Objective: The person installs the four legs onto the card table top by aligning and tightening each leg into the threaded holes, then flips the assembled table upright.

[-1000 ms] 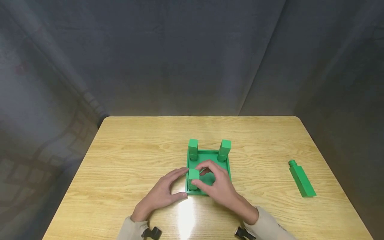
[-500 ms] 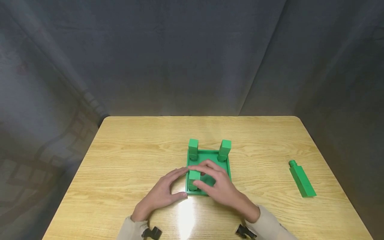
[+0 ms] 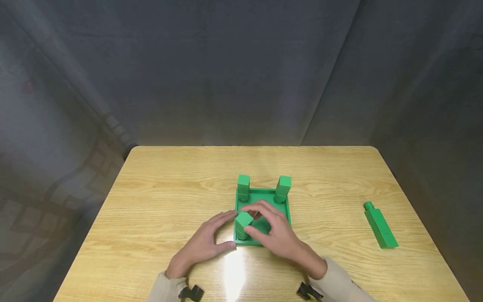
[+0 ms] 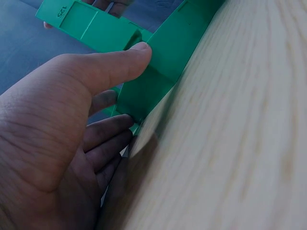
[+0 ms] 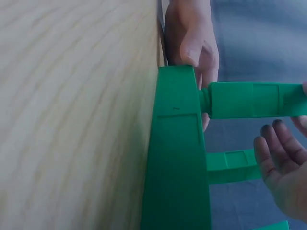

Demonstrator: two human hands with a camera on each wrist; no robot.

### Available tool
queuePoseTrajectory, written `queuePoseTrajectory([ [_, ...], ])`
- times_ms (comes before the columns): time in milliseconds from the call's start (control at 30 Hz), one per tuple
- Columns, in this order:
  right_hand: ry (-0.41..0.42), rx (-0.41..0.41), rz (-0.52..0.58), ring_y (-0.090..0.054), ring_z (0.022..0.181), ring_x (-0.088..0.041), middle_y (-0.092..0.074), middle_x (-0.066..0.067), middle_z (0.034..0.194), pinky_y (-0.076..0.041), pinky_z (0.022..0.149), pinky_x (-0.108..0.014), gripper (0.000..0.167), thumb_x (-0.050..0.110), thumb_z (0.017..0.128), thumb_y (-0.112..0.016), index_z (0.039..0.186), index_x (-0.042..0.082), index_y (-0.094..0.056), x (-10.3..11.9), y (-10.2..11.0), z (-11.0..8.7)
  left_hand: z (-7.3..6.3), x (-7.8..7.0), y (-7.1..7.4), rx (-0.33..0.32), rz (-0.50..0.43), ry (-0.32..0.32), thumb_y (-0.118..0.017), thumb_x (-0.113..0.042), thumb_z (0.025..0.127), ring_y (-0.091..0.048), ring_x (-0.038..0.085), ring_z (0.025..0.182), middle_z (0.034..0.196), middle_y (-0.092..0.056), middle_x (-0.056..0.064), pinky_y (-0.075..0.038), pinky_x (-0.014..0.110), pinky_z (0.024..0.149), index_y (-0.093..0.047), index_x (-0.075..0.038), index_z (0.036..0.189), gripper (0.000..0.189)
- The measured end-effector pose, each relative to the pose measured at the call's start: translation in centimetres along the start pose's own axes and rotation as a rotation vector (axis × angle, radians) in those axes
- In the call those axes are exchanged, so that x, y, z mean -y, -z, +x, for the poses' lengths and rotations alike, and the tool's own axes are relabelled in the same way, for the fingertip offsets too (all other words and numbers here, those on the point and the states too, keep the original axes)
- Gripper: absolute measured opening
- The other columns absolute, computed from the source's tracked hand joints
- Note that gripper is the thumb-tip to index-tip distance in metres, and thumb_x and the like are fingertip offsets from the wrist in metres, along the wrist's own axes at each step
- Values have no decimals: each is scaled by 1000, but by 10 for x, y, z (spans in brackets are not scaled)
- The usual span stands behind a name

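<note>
A green square tabletop [image 3: 264,216] with a raised rim lies on the wooden table, legs pointing up. At its near left corner stands a green leg [image 3: 241,228], whose upper part my right hand [image 3: 277,235] pinches between thumb and fingers. In the right wrist view, this leg [image 5: 244,100] joins the tabletop [image 5: 177,158] by a narrow neck. My left hand [image 3: 205,243] braces the same corner with fairly straight fingers on the left side. The left wrist view has its thumb [image 4: 115,69] against the tabletop's outer side [image 4: 165,52].
Two more green legs, one at the far left [image 3: 243,186] and one at the far right [image 3: 283,188], stand upright on the tabletop. A loose green leg [image 3: 381,228] with a threaded end lies on the right of the wooden table [image 3: 170,180]. Dark curtains [image 3: 241,75] surround the table.
The near left leg has turned about its upright axis, so a corner of its top now faces forward. My right fingers have shifted around it; my left hand stays put.
</note>
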State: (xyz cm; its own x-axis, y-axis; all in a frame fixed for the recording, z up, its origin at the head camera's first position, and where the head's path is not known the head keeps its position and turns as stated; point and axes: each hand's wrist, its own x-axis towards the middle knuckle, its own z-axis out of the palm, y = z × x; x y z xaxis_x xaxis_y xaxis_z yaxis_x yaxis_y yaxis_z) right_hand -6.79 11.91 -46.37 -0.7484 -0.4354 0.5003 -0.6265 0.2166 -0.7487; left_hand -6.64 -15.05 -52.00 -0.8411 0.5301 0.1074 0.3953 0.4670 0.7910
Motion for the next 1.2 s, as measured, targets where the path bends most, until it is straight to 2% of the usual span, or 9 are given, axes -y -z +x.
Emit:
queuePoseTrajectory([
  [167,-11,-38,38,-68,103,-16,-71,-3,121,-67,85,-38,43,5,90,-91,126,10,-68,-2,-5,-2,0,0,0,-5,10,-1,-86,-47,96,-46,44,157,170,-51,7,-36,73,126,-51,-21,168,84],
  [300,-12,-49,50,-70,96,-17,-71,-9,122,-67,84,-37,46,2,88,-92,124,11,-66,-1,-6,-2,0,-1,1,-5,9,2,-86,-47,96,-46,42,158,170,-51,6,-37,71,127,-51,-21,168,84],
  [467,55,-41,64,-70,95,-20,-71,-13,123,-66,83,-36,39,-1,94,-81,128,7,-65,0,-4,-2,0,-1,1,-9,9,5,-86,-47,97,-46,42,157,170,-52,6,-37,70,127,-51,-21,168,83],
  [600,95,-21,62,-70,97,-20,-72,-12,122,-65,83,-35,38,-3,93,-73,130,6,-66,-2,-2,-1,0,-1,0,-5,5,9,-86,-47,96,-45,43,158,171,-51,6,-36,71,128,-51,-21,168,84],
  [733,75,28,47,-68,98,-17,-71,-8,123,-66,82,-36,44,-1,96,-73,139,5,-67,-3,0,0,-1,-1,0,0,-1,16,-86,-47,97,-44,44,158,171,-51,6,-35,72,127,-51,-21,168,83],
  [900,5,91,17,-66,93,-11,-66,0,123,-65,80,-39,45,8,102,-74,147,9,-70,1,2,0,-1,0,0,1,0,25,-86,-48,97,-45,43,158,171,-51,5,-35,72,128,-49,-24,169,85],
  [1100,-10,86,-7,-66,95,-12,-67,1,123,-65,81,-39,48,13,99,-83,145,10,-71,1,1,-1,-1,-1,1,-8,-11,8,-86,-48,96,-45,44,158,170,-51,7,-35,73,127,-49,-26,169,84],
  [1200,19,77,10,-67,101,-14,-68,-2,126,-66,82,-38,47,8,101,-77,147,10,-70,-1,2,-1,0,-1,1,-8,-12,-1,-86,-47,97,-45,43,158,171,-51,6,-35,73,127,-48,-27,169,84],
])
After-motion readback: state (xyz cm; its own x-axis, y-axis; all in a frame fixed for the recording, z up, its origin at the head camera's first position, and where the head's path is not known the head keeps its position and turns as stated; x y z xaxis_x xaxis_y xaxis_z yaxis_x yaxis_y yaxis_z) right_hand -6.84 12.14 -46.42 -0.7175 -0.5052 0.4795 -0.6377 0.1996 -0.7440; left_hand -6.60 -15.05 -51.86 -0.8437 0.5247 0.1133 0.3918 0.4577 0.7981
